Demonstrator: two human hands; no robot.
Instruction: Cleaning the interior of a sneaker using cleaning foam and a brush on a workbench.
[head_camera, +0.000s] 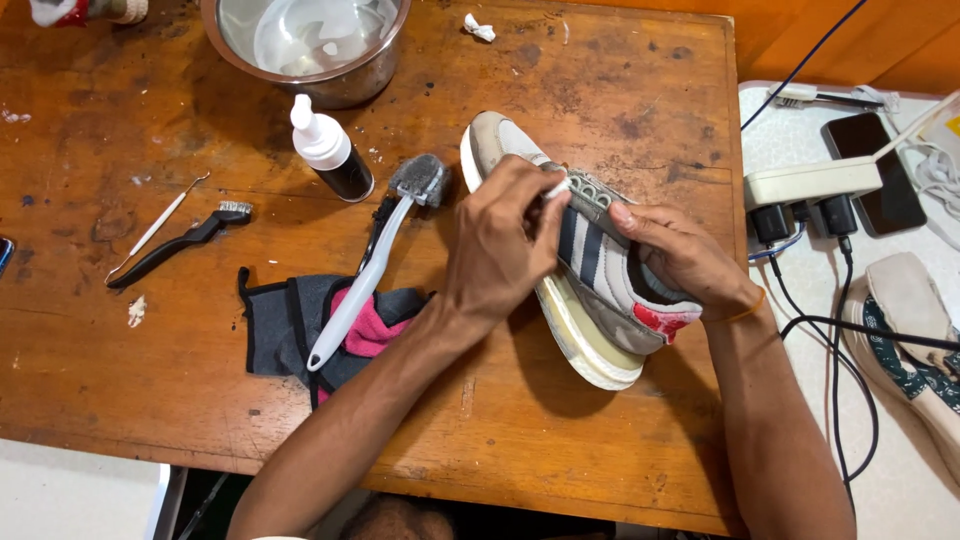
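Both forearms enter from the near desk (120, 380) edge. Left hand (495, 250) rests over a grey striped sneaker (590, 290), its grip pinched on a small white item (556, 186), possibly a lace end or swab; too small to tell. Right hand (685, 255) is clenched around the sneaker's collar, holding it tilted on its side at desk centre. Just left: white-handled brush (365, 275) across a grey-pink cloth (290, 325), a dropper bottle (330, 150), a steel bowl (370, 80).
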